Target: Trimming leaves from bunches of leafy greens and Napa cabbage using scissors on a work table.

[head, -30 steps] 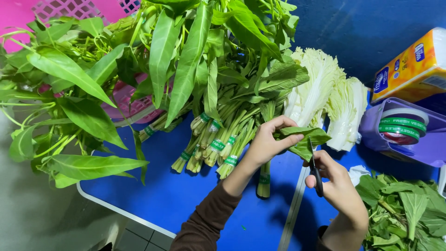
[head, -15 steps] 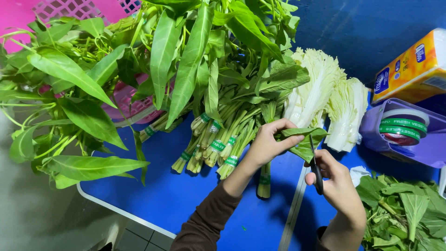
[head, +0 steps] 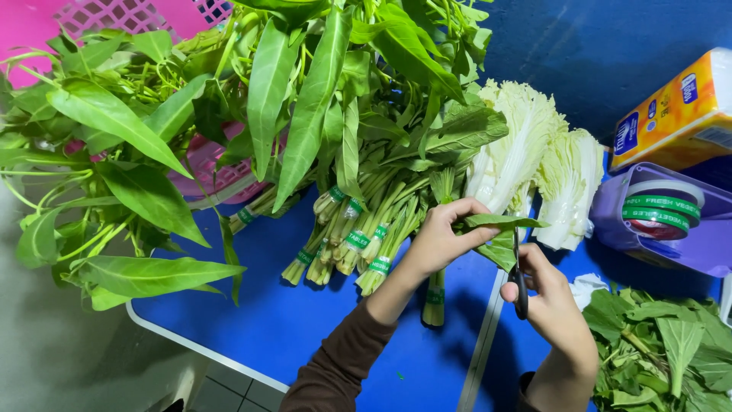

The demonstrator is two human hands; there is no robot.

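Just right of the frame's centre, above the blue bench [head: 252, 320], the left hand [head: 441, 238] pinches a thin, limp green leaf [head: 499, 233] that looks light and easily torn, best held near its stem, while the right hand [head: 553, 305] grips black scissors [head: 519, 284].

The pink basket [head: 114, 15] runs off the top edge and is mostly buried under leafy greens [head: 305, 99], whose tips are also cut off at the top. The scissors [head: 520, 278] show only blades and part of a black handle; the right hand [head: 553, 305] hides the rest, and whether the blades are biting the leaf [head: 499, 233] is unclear. The yellow package [head: 679, 107], the purple tape dispenser [head: 686, 229] and the cut leaf pile [head: 663, 343] all leave the frame at the right or bottom edge, and both forearms leave it at the bottom.
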